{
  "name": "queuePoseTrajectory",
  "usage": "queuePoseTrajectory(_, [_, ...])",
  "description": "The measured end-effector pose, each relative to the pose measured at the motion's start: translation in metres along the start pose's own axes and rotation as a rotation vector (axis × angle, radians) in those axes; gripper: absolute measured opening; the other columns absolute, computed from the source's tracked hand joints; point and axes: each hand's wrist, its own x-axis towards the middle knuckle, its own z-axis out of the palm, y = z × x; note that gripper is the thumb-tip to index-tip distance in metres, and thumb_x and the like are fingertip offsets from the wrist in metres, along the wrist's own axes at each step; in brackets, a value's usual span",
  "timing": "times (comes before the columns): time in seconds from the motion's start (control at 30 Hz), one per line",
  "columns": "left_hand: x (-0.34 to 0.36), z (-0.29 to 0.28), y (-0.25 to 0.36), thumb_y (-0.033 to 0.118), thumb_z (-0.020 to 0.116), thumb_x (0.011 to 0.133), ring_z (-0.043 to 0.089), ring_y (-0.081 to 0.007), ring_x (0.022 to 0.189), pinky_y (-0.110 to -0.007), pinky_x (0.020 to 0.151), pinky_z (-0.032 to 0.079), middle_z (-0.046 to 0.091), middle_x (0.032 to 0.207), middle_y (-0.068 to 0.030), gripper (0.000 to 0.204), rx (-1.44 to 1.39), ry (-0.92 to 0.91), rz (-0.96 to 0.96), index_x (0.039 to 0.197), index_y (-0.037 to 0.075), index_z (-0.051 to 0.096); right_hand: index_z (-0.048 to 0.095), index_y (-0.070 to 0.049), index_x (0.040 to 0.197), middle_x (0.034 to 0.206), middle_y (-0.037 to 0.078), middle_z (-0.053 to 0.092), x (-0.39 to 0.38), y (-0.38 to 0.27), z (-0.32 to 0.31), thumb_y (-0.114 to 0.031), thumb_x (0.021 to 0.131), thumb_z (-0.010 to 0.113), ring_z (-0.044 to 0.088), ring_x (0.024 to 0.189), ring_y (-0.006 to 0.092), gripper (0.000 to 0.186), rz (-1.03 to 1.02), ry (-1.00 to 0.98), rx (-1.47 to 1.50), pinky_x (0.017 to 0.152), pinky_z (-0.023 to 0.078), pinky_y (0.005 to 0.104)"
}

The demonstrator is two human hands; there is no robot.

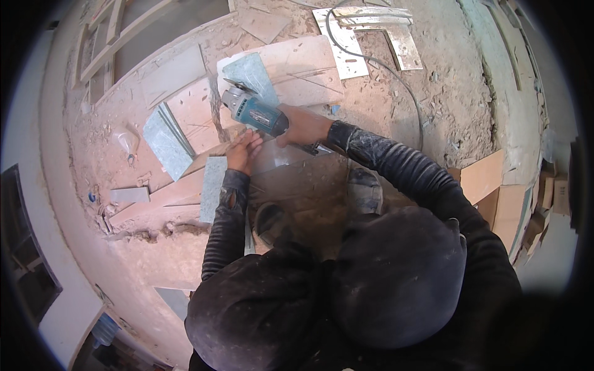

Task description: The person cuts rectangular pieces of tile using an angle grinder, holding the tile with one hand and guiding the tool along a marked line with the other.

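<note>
My right hand (300,127) grips a teal angle grinder (257,114), its silver head and disc over a grey-green tile (250,71) lying on a pale slab (309,68). Just below the grinder, my left hand (244,149) has bent fingers by the edge of a glossy grey piece (278,154); whether they hold it is hidden. A narrow grey-green tile strip (212,188) lies beside my left wrist. Several tiles (164,142) are stacked to the left.
A cable (405,93) crosses the dusty floor past white cut panels (405,52). Wooden frames (111,34) stand upper left, with a clear plastic item (125,141) below. Cardboard (479,173) is at right. My knees and shoes (365,188) are below my hands.
</note>
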Motion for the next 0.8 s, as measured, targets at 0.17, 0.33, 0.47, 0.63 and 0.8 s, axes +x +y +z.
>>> queuePoseTrajectory(0.17, [-0.002,0.014,0.000,0.026,0.067,0.094,0.065,-0.0184,0.093,-0.034,0.083,0.053,0.067,0.106,-0.0064,0.028,-0.082,-0.036,-0.016,0.113,0.006,0.061,0.048,0.003,0.132,0.116,0.027,0.061,-0.040,0.022,0.001,-0.028,0.069,0.078,0.060,0.108,0.0379,0.076,0.012,0.001,0.023,0.094,0.047,0.0412])
queuePoseTrajectory(0.33, [0.013,0.020,-0.006,0.020,0.062,0.097,0.064,-0.0215,0.100,-0.035,0.086,0.053,0.062,0.109,-0.0061,0.024,-0.162,-0.050,0.034,0.115,0.005,0.058,0.051,0.002,0.127,0.108,0.026,0.063,-0.078,0.018,-0.002,-0.029,0.068,0.079,0.061,0.104,0.0374,0.073,0.008,0.062,0.079,0.091,0.048,0.0419])
queuePoseTrajectory(0.47, [0.014,0.023,-0.008,0.013,0.060,0.097,0.065,-0.0223,0.102,-0.034,0.086,0.054,0.061,0.108,-0.0050,0.020,-0.239,-0.043,0.114,0.115,0.004,0.058,0.044,0.002,0.137,0.117,0.023,0.060,-0.097,0.014,-0.006,-0.028,0.070,0.079,0.058,0.110,0.0322,0.081,0.047,0.012,0.109,0.097,0.045,0.0388])
queuePoseTrajectory(0.63, [-0.004,0.001,0.002,0.004,0.060,0.095,0.066,-0.0321,0.104,-0.039,0.093,0.057,0.059,0.118,-0.0118,0.028,-0.268,-0.019,0.156,0.120,-0.004,0.049,0.047,0.001,0.134,0.112,0.017,0.060,-0.121,0.007,-0.021,-0.025,0.070,0.080,0.056,0.105,0.0255,0.077,0.022,0.044,0.209,0.095,0.044,0.0360])
queuePoseTrajectory(0.8, [-0.049,-0.035,0.031,0.012,0.059,0.098,0.067,-0.0226,0.099,-0.032,0.086,0.056,0.066,0.109,-0.0085,0.019,-0.219,0.031,0.256,0.113,0.002,0.057,0.051,0.002,0.129,0.106,0.011,0.062,-0.135,-0.009,-0.040,-0.021,0.069,0.080,0.058,0.098,0.0195,0.070,0.073,0.117,0.241,0.090,0.046,0.0329])
